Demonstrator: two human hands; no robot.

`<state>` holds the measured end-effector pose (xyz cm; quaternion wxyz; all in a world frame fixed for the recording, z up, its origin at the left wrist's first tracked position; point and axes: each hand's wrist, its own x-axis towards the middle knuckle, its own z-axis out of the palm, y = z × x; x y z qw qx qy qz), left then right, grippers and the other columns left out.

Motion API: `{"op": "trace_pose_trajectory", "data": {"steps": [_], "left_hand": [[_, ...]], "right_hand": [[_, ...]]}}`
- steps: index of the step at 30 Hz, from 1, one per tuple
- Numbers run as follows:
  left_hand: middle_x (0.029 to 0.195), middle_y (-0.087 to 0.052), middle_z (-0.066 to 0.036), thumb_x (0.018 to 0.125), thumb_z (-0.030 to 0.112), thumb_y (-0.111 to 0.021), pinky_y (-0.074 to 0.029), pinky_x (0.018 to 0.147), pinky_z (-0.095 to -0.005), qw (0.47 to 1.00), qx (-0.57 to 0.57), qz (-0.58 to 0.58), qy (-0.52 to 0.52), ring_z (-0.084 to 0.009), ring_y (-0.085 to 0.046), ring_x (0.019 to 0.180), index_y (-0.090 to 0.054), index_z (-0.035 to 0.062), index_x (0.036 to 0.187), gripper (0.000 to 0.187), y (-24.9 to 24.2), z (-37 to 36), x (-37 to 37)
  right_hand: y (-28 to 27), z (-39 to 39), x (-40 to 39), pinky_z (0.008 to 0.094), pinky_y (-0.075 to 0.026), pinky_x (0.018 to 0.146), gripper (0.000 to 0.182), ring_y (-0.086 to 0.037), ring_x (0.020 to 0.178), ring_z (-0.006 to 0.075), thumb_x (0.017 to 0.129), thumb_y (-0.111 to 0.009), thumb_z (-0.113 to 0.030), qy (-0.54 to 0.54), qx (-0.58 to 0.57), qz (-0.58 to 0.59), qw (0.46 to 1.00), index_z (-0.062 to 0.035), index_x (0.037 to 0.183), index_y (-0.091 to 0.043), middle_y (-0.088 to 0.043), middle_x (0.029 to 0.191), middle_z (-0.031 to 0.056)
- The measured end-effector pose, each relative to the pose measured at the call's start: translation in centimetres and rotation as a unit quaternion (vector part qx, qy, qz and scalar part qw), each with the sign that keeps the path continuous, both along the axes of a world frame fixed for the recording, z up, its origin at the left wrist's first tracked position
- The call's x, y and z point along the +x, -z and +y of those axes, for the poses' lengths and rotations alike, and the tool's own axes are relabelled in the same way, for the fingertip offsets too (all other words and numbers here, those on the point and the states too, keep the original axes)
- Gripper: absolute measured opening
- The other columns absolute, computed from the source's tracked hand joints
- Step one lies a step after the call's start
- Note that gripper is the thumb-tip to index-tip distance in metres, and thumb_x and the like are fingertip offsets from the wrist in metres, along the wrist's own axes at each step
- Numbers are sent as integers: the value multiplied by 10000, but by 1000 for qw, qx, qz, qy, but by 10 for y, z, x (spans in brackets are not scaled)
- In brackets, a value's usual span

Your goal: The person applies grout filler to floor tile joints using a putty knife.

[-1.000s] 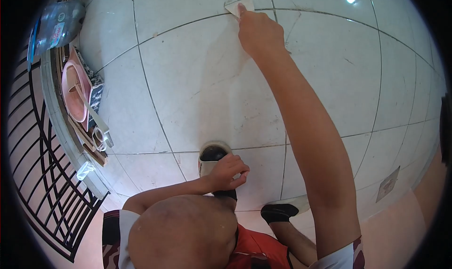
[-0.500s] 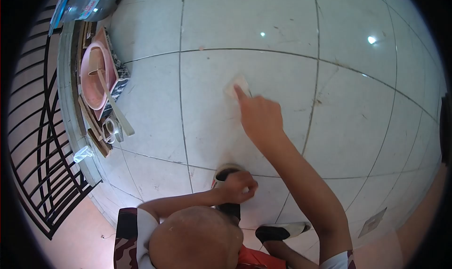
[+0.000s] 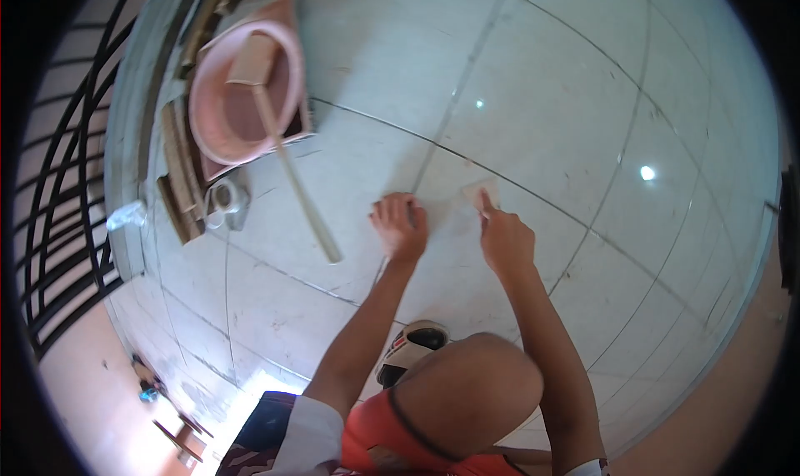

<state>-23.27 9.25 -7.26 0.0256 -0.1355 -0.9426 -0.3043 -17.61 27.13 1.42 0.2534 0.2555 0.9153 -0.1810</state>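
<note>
On the tiled floor (image 3: pixel 367 176), my right hand (image 3: pixel 507 234) presses a small pale piece (image 3: pixel 481 194) with an outstretched index finger. Its other fingers look curled, and the piece lies flat under the fingertip. My left hand (image 3: pixel 402 226) is down on the floor to the left of it, fingers spread and nothing seen in them. Farther left stands a pink basin (image 3: pixel 200 101), and a long-handled scoop or brush (image 3: pixel 296 180) leans across it with its handle end over the tiles.
A roll of tape (image 3: pixel 225 197) and wooden strips (image 3: pixel 177 205) lie by the basin. Black metal railing (image 3: pixel 83 134) and a clear plastic scrap (image 3: pixel 127 216) are at the far left. My knee (image 3: pixel 467 393) and shoe (image 3: pixel 412 349) are below my hands.
My left hand has moved from near my foot forward onto the floor and opened. The view has turned and shifted, so the basin looks closer. My right finger stays on the pale piece.
</note>
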Motion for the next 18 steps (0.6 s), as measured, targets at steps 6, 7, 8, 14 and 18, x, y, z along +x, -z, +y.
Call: {"op": "trace_pose_trajectory", "data": {"steps": [6,7,8,14,18], "left_hand": [[1041,-597,-80,838,156,-656,-373,876,-474,999,-24,-30,-9,-316,-531,1005,-597,118,1001,177,-6,14,-2],[1044,-591,-88,834,166,-655,-376,867,-482,998,-44,-41,-2,-320,-528,992,-594,113,1013,196,-8,15,-2],[1044,-591,-88,834,166,-655,-376,867,-482,998,-41,-41,-9,-320,-528,992,-594,113,1013,196,-9,14,-1],[1066,-588,-91,820,203,-645,-387,860,-499,996,-73,-43,-9,-327,-530,996,-587,115,1010,218,-4,14,-2],[1071,-581,-74,797,215,-649,-392,858,-491,996,-75,-39,-15,-313,-534,1002,-588,128,1005,233,0,16,0]], "right_hand": [[-13,21,-1,478,-572,668,476,-714,751,345,996,-590,-288,-22,-3,-14,1000,-327,1467,-528,-738,850,126],[-14,24,2,479,-566,657,476,-711,747,348,994,-596,-279,-30,-20,19,999,-328,1463,-532,-727,824,135],[-13,28,0,480,-559,645,476,-707,742,352,992,-602,-270,-42,-39,52,997,-329,1459,-535,-716,798,144],[-26,6,-125,471,-534,600,418,-697,718,350,988,-603,-228,-160,-34,119,979,-299,1400,-593,-674,728,166],[-1,-14,-225,472,-562,653,307,-706,728,358,1017,-541,-231,-217,5,164,962,-168,1290,-664,-704,777,161]]}}
